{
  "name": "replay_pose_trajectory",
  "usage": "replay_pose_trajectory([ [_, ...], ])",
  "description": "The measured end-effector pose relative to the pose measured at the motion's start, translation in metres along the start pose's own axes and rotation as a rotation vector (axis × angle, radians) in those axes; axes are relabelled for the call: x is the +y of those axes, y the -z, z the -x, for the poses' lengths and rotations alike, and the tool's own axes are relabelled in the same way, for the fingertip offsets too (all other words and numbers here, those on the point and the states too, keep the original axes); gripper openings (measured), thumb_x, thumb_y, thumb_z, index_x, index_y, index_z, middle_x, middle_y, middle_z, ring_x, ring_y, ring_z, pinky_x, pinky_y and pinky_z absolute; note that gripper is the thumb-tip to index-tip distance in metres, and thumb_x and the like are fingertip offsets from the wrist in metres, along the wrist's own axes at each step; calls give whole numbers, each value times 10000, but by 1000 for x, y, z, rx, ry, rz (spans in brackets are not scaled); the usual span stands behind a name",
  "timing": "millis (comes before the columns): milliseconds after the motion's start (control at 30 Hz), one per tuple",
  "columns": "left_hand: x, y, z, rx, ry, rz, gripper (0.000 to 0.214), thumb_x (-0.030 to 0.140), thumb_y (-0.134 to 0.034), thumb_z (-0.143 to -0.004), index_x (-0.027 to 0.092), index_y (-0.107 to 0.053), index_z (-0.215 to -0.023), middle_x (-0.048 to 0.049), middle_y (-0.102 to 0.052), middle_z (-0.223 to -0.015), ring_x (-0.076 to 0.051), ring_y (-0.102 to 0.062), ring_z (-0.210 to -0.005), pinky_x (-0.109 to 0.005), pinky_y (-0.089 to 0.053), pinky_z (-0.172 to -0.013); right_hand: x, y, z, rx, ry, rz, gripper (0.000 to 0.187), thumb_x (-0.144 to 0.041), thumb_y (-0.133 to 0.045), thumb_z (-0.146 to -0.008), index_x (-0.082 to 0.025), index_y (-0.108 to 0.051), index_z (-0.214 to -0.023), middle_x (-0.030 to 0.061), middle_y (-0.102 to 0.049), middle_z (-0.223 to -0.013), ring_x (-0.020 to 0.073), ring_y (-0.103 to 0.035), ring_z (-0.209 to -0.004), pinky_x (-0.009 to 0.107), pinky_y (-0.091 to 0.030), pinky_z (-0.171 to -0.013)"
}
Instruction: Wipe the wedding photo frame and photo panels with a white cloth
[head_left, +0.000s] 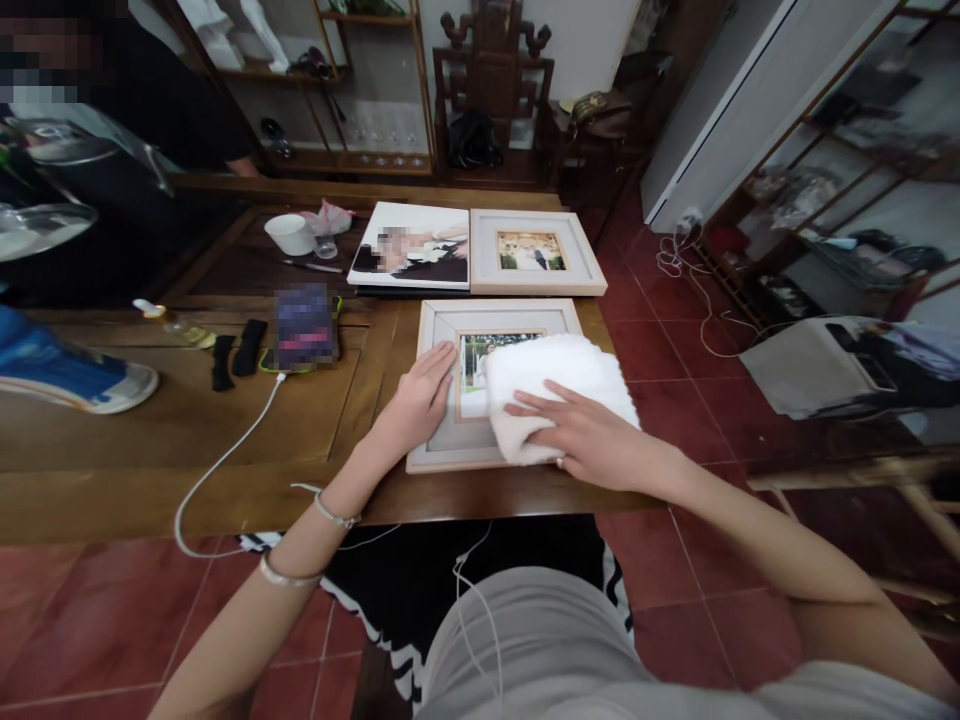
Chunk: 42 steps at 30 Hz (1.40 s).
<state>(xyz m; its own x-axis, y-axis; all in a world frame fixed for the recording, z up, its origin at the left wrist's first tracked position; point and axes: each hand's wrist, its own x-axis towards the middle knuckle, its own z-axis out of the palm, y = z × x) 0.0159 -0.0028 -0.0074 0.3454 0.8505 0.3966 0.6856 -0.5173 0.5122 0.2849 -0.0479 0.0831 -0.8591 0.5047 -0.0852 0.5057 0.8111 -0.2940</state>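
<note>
A light wooden picture frame point(435, 440) with a small photo in its middle lies flat near the table's front edge. My left hand point(415, 400) rests on the frame's left side, fingers stretched out and holding nothing. A folded white cloth point(562, 375) covers the right part of the frame and some of the photo. My right hand point(585, 435) grips the cloth's near edge, with fingers spread over it and pressing it against the frame. Part of the cloth is folded back under those fingers.
Behind lie a second frame point(585, 255) and a photo panel point(409, 245), side by side. Leftward on the wooden table point(367, 490) are a phone point(304, 328) on a white cable, a dropper bottle point(180, 325), a white cup point(291, 235) and a blue shoe point(67, 360). A person point(165, 90) is at far left.
</note>
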Motion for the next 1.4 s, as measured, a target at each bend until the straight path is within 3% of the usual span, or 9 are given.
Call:
replay_pose_trajectory([
  [233,2,-3,1,-8,54,31,444,266,-341,-972,123,-512,-1356,-154,-494,-1432,-265,-421,-1361,-494,-343,-1143,15,18,34,-41,-94,-80,482,28,-432,-637,-231,-695,-946,4,-486,-1455,199,-257,-1444,526,-101,-1208],
  [567,3,1,-1,-4,27,31,444,228,-311,-964,128,-507,-1350,-141,-513,-1417,-248,-433,-1353,-472,-359,-1138,-8,-14,-45,-19,141,-20,474,-36,-501,-751,-211,-648,-1166,89,-393,-1518,246,-235,-1452,593,-95,-1165],
  [733,3,5,-1,-15,5,35,450,231,-308,-967,94,-512,-1344,-162,-522,-1404,-249,-446,-1345,-455,-349,-1148,-19,-13,-43,-25,70,38,385,-38,-502,-789,-173,-651,-1117,133,-431,-1488,272,-258,-1443,622,-169,-1138],
  [933,1,0,1,-7,23,46,446,253,-344,-963,136,-512,-1359,-139,-510,-1422,-249,-427,-1360,-476,-336,-1152,6,34,5,-89,-162,-23,348,-55,-489,-798,-214,-681,-1042,72,-706,-1112,254,-634,-1079,450,-450,-975],
  [1067,1,-2,3,-6,52,53,448,257,-351,-965,141,-503,-1370,-138,-490,-1441,-261,-416,-1367,-505,-349,-1137,43,70,10,363,-375,-40,187,-234,-490,-895,-198,-673,-880,-11,-676,-726,175,-640,-679,308,-514,-681],
  [1133,1,-2,3,-5,48,53,446,254,-350,-967,126,-506,-1365,-146,-492,-1437,-257,-416,-1367,-494,-353,-1136,62,75,-2,642,-472,99,129,-249,-557,-865,-180,-665,-879,14,-686,-763,199,-647,-722,344,-523,-723],
  [1200,1,-1,2,-1,36,55,443,252,-354,-968,112,-510,-1359,-155,-497,-1431,-253,-416,-1368,-479,-351,-1141,77,70,-20,730,-459,230,184,-149,-565,-826,-173,-660,-982,68,-710,-977,250,-657,-915,416,-515,-850],
  [1300,1,1,1,-2,17,56,437,245,-362,-967,117,-508,-1358,-152,-504,-1425,-250,-415,-1369,-470,-337,-1152,92,47,-51,583,-304,367,456,22,-450,-777,-165,-609,-1160,119,-561,-1357,291,-489,-1281,528,-383,-1066],
  [1400,2,2,1,-16,11,46,435,237,-356,-966,130,-505,-1361,-139,-508,-1424,-246,-414,-1369,-468,-330,-1158,95,21,-71,315,-170,442,554,74,-414,-745,-133,-571,-1234,147,-491,-1427,317,-351,-1390,587,-278,-1126],
])
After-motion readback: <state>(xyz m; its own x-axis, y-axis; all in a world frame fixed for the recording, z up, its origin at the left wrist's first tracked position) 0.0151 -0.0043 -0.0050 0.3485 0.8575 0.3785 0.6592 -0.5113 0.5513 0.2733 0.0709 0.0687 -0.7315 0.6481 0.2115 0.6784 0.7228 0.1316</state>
